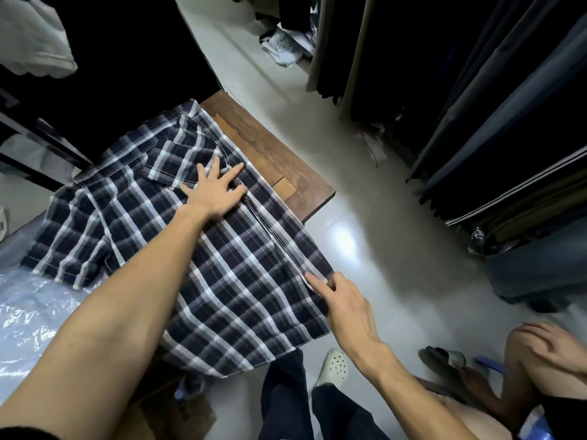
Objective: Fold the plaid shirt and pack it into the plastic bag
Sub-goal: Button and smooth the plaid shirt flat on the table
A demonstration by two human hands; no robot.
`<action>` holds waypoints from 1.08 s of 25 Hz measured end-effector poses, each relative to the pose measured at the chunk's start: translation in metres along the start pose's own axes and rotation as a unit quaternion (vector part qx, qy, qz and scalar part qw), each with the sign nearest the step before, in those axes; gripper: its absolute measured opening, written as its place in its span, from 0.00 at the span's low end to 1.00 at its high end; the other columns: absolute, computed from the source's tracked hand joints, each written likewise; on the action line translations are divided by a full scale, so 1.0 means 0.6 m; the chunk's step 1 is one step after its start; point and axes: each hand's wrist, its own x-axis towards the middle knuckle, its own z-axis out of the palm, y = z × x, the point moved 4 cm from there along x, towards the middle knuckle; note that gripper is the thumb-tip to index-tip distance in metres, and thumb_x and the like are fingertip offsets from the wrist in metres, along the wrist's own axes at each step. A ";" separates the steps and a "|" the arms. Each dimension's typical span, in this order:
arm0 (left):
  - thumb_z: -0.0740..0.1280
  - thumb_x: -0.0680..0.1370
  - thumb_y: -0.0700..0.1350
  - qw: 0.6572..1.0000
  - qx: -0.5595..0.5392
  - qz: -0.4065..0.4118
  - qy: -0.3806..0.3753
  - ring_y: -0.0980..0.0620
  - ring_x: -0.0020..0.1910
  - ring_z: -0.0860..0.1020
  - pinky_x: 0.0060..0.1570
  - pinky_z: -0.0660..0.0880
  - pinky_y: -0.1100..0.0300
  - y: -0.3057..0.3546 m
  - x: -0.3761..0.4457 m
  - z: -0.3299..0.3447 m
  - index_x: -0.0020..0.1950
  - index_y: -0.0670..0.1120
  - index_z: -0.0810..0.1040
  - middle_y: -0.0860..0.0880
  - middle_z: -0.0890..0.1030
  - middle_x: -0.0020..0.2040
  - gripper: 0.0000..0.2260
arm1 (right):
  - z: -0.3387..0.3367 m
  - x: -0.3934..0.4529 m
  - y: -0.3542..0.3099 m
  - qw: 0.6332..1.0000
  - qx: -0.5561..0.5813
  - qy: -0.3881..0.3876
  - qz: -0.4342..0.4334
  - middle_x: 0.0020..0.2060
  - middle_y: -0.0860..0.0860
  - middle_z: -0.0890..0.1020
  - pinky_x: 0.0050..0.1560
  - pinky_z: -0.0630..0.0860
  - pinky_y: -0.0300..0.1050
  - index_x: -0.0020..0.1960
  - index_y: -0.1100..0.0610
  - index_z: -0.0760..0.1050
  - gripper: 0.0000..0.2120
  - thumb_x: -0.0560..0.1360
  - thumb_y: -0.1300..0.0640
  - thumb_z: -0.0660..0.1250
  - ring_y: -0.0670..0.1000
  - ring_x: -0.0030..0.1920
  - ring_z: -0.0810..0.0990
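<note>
A navy and white plaid shirt [178,236] lies spread flat across a wooden table [276,160], its right edge folded over along a straight crease. My left hand [216,188] presses flat on the shirt near the collar, fingers spread wide. My right hand [343,300] rests on the folded edge at the shirt's lower right, index finger stretched along the crease; whether it pinches the cloth I cannot tell. A clear plastic bag [28,315] lies crumpled at the left, beside the shirt's sleeve.
Another person sits at the lower right, a knee [533,354] and hand showing. Dark clothes hang on racks [476,100] along the right. My own legs and a white clog [333,365] stand on the grey floor below the table. Bags lie on the floor far back.
</note>
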 end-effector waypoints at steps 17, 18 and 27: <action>0.62 0.80 0.31 0.974 -0.066 0.080 0.203 0.42 0.64 0.74 0.67 0.72 0.50 -0.027 -0.086 -0.005 0.68 0.41 0.79 0.41 0.78 0.60 0.17 | 0.037 0.165 0.035 0.991 0.126 -0.035 0.041 0.66 0.50 0.77 0.63 0.73 0.49 0.69 0.53 0.70 0.18 0.82 0.48 0.64 0.54 0.66 0.76; 0.63 0.80 0.33 0.974 -0.058 0.087 0.199 0.42 0.63 0.74 0.66 0.71 0.50 -0.021 -0.087 -0.008 0.68 0.41 0.79 0.42 0.78 0.59 0.17 | 0.033 0.180 0.030 0.987 0.143 -0.036 0.058 0.69 0.49 0.77 0.67 0.71 0.51 0.73 0.52 0.68 0.22 0.81 0.46 0.64 0.54 0.69 0.73; 0.50 0.82 0.68 0.996 0.019 -0.007 0.089 0.33 0.78 0.57 0.68 0.59 0.26 0.042 -0.081 0.033 0.76 0.64 0.63 0.44 0.55 0.82 0.24 | 0.042 0.215 0.035 0.967 0.228 -0.100 0.062 0.43 0.48 0.79 0.49 0.74 0.50 0.42 0.52 0.70 0.18 0.74 0.42 0.75 0.51 0.46 0.76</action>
